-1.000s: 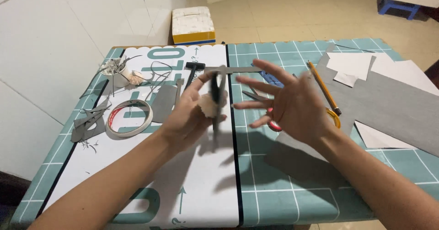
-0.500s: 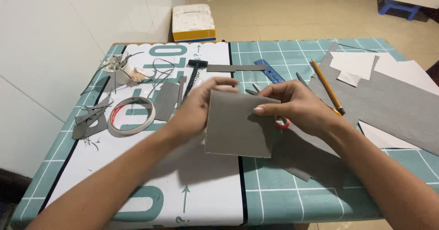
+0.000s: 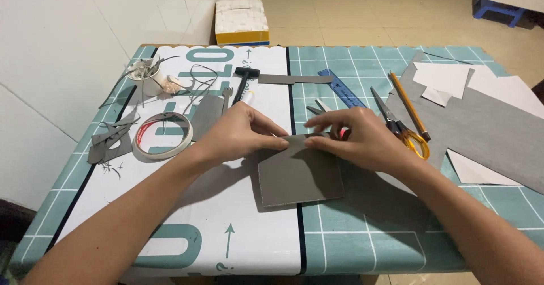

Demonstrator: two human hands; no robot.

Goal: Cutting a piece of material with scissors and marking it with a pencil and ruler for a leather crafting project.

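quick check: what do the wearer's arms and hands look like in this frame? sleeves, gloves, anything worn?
Both arms are bare as far as the frame's bottom edge: no sleeves in view. The left hand and right hand wear no gloves. No rings, watch or wristband show, and there are no markings. Fingernails are short and unpainted.

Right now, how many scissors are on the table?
1 for sure: the yellow-handled scissors lie just right of the right hand. More could hide under the hands or grey sheets.

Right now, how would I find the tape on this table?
Start at the left half of the table, where the white mat lies. Just beyond the left hand, towards the mat's left edge, sits the tape. It is the only flat whitish ring, beside grey scraps.
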